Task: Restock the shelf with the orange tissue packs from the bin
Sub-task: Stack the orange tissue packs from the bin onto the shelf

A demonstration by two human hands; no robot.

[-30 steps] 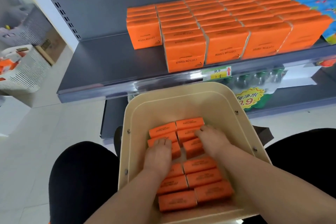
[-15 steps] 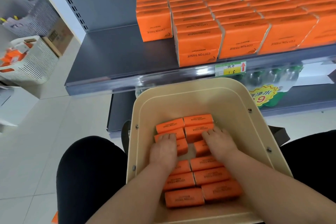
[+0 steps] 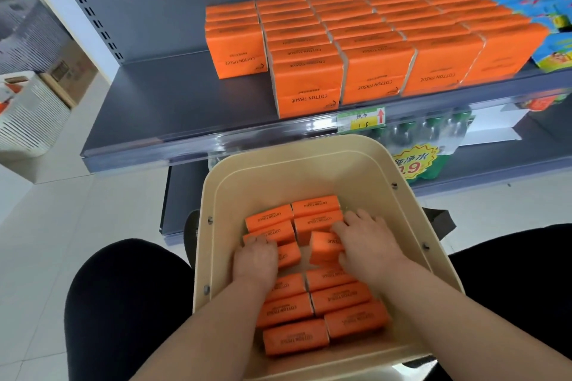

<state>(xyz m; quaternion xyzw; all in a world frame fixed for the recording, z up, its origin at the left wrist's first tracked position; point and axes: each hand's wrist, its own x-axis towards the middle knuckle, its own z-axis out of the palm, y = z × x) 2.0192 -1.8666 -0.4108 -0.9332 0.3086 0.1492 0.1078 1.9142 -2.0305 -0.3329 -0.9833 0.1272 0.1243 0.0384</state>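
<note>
Tipping up since a moment ago, one orange tissue pack (image 3: 325, 246) is now standing on edge in the middle of the bin (image 3: 309, 176), with the right hand (image 3: 368, 244) gripping it. The left hand (image 3: 255, 260) is curling its fingers over the neighbouring pack (image 3: 289, 254). Other flat packs (image 3: 294, 337) are lying along the bin's near wall. They are looking light, soft and slick-wrapped, so pinching across the long sides is probably holding best. The shelf (image 3: 173, 102) is showing bare space at its left end.
</note>
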